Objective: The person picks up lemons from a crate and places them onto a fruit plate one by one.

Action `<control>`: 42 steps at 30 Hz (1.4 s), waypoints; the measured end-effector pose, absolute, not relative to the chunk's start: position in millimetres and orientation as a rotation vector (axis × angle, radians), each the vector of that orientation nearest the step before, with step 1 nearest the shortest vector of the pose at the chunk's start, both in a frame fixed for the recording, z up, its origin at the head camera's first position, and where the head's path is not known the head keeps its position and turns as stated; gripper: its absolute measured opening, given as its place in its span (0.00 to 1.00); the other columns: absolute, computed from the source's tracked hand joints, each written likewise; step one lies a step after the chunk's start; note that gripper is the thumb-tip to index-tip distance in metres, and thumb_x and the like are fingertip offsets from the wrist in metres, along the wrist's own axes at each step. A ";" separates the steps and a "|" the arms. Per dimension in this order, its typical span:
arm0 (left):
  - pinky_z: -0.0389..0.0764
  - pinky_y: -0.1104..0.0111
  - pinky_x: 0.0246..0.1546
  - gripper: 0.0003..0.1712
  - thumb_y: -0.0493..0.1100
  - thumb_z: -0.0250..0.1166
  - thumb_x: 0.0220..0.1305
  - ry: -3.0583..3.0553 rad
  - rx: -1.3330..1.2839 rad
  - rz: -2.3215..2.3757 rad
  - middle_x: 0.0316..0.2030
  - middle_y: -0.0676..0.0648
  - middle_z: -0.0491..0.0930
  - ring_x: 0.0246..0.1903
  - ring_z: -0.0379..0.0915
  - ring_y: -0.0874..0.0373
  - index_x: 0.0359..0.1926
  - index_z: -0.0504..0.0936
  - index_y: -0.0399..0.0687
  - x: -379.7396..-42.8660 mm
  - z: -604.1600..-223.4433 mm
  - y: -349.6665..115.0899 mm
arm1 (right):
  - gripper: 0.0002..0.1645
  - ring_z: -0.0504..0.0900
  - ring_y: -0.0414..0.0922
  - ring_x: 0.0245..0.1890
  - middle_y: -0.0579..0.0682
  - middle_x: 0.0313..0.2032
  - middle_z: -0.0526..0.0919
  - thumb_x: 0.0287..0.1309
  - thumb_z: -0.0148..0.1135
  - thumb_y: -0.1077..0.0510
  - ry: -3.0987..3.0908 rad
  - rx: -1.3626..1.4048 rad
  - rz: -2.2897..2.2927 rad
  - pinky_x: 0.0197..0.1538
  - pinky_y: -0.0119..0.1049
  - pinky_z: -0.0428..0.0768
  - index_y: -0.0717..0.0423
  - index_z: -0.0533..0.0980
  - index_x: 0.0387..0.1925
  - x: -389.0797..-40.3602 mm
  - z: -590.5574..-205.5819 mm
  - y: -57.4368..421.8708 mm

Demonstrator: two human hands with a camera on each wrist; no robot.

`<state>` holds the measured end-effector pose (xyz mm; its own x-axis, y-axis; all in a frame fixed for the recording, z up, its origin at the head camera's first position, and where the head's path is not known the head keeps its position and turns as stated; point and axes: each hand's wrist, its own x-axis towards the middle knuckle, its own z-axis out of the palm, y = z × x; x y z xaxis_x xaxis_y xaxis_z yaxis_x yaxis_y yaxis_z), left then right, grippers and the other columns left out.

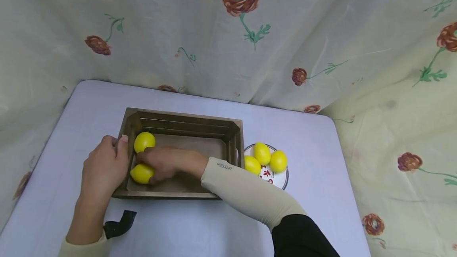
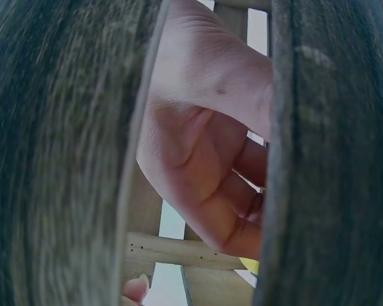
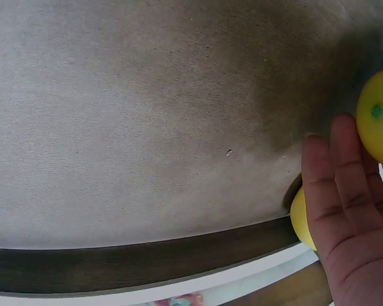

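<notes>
A brown slatted wooden crate (image 1: 185, 118) stands on the table. My left hand (image 1: 105, 165) grips its left end wall, thumb at the rim. Inside the crate my right hand (image 1: 166, 162) holds a lemon (image 1: 142, 174) near the left wall, its thumb on the near side and fingers on the far side. Just beyond lies a second lemon (image 1: 144, 142) in the far left corner. In the right wrist view the outer fingers (image 3: 354, 191) are nearly straight between the two lemons. Large wooden slats (image 2: 64, 146) frame the left wrist view, with bent fingers showing through the gap.
Right of the crate a white plate (image 1: 283, 178) bears three lemons, partly behind the crate and my right sleeve (image 1: 250, 191). A black curved piece (image 1: 121, 225) sits by my left wrist. Flower-print curtains (image 1: 200, 31) surround the white-covered table (image 1: 307, 146).
</notes>
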<state>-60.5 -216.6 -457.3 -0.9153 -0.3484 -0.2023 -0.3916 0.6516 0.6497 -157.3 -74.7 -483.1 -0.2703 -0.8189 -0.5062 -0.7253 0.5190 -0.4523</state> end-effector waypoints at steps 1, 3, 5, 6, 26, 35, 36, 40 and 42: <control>0.82 0.42 0.38 0.39 0.60 0.39 0.83 2.799 -0.632 1.126 0.46 0.25 0.79 0.41 0.78 0.30 0.61 0.70 0.23 -60.5 -457.3 -216.5 | 0.37 0.74 0.36 0.47 0.41 0.52 0.76 0.61 0.77 0.52 2.045 -1.255 -0.169 0.56 0.27 0.74 0.49 0.71 0.68 -157.6 -482.6 -74.5; 0.82 0.41 0.39 0.39 0.60 0.40 0.83 2.797 -0.641 1.132 0.46 0.25 0.79 0.43 0.78 0.30 0.61 0.70 0.23 -60.5 -457.3 -216.4 | 0.37 0.75 0.36 0.47 0.42 0.52 0.76 0.61 0.77 0.52 2.039 -1.256 -0.172 0.56 0.27 0.74 0.50 0.71 0.68 -158.5 -481.8 -74.0; 0.82 0.40 0.40 0.39 0.60 0.40 0.83 2.793 -0.651 1.140 0.47 0.25 0.79 0.44 0.78 0.29 0.61 0.70 0.24 -60.5 -457.1 -216.2 | 0.37 0.74 0.36 0.47 0.42 0.52 0.76 0.62 0.76 0.52 2.037 -1.264 -0.174 0.56 0.27 0.73 0.50 0.71 0.68 -159.5 -480.9 -73.9; 0.82 0.40 0.40 0.39 0.60 0.40 0.83 2.792 -0.654 1.144 0.48 0.25 0.78 0.44 0.78 0.29 0.62 0.70 0.23 -60.5 -456.9 -216.1 | 0.37 0.74 0.36 0.47 0.42 0.52 0.76 0.62 0.76 0.52 2.037 -1.268 -0.179 0.56 0.26 0.73 0.50 0.71 0.68 -160.0 -480.6 -74.1; 0.80 0.42 0.42 0.39 0.61 0.40 0.83 2.758 -0.664 1.214 0.49 0.26 0.79 0.45 0.77 0.32 0.60 0.72 0.24 -61.6 -456.0 -216.4 | 0.38 0.75 0.38 0.44 0.46 0.50 0.73 0.59 0.74 0.52 2.092 -1.306 -0.340 0.48 0.26 0.73 0.57 0.68 0.66 -168.3 -476.2 -71.9; 0.77 0.43 0.45 0.39 0.61 0.39 0.83 2.727 -0.649 1.266 0.47 0.29 0.76 0.46 0.74 0.34 0.59 0.71 0.24 -61.2 -455.5 -218.7 | 0.37 0.74 0.38 0.44 0.46 0.51 0.71 0.60 0.73 0.53 2.100 -1.311 -0.388 0.48 0.25 0.73 0.57 0.69 0.67 -172.0 -473.8 -70.9; 0.77 0.42 0.45 0.39 0.61 0.39 0.83 2.724 -0.649 1.272 0.47 0.29 0.75 0.46 0.74 0.34 0.59 0.71 0.24 -61.3 -455.5 -218.8 | 0.37 0.74 0.39 0.44 0.47 0.51 0.71 0.60 0.72 0.53 2.100 -1.312 -0.394 0.48 0.25 0.73 0.57 0.69 0.67 -172.5 -473.7 -70.6; 0.78 0.44 0.44 0.39 0.61 0.39 0.83 2.711 -0.657 1.272 0.47 0.30 0.75 0.46 0.74 0.35 0.60 0.71 0.26 -61.7 -455.2 -219.0 | 0.37 0.74 0.40 0.45 0.48 0.52 0.72 0.60 0.72 0.54 2.093 -1.314 -0.423 0.48 0.26 0.73 0.58 0.69 0.68 -174.7 -473.2 -69.3; 0.78 0.46 0.42 0.39 0.62 0.39 0.83 2.705 -0.663 1.266 0.46 0.31 0.75 0.45 0.74 0.36 0.60 0.71 0.26 -62.0 -455.0 -219.1 | 0.37 0.74 0.40 0.45 0.48 0.52 0.72 0.60 0.71 0.54 2.092 -1.311 -0.433 0.48 0.26 0.74 0.58 0.69 0.67 -175.6 -472.5 -68.7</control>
<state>-62.0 -219.1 -455.0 -0.9028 -0.3488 -0.2515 -0.4166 0.5643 0.7128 -175.6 -68.7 -472.5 -0.3116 -0.8903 -0.3322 -0.6853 0.4527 -0.5704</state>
